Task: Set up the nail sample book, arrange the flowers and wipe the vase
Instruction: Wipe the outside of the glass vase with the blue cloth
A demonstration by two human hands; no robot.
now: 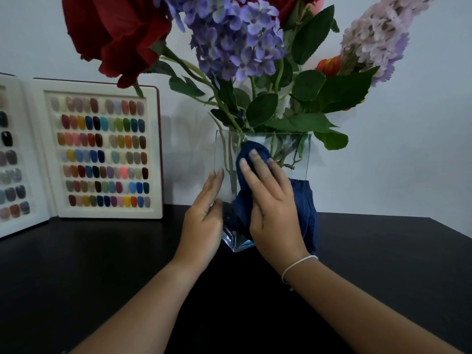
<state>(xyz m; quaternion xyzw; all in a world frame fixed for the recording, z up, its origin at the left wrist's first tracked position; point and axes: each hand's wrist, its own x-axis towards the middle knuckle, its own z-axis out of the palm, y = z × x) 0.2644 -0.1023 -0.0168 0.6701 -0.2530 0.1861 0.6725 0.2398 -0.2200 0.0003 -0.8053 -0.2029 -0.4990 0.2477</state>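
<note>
A square clear glass vase (pixel 293 154) stands on the black table (pixel 102 264) in the middle of the head view. It holds flowers (pixel 229 39): a red rose, purple hydrangeas, a pale lilac spike, green leaves. My right hand (pixel 270 205) presses a dark blue cloth (pixel 306 213) flat against the vase's front face. Against the vase's left side rests my left hand (pixel 204 218), fingers extended and touching the glass. The nail sample book (pixel 102 152) stands open and upright at the left against the wall, showing rows of coloured nail tips.
A plain white wall (pixel 408 149) runs behind everything. The table's back edge meets the wall to the right of the vase, and its right corner shows at the far right.
</note>
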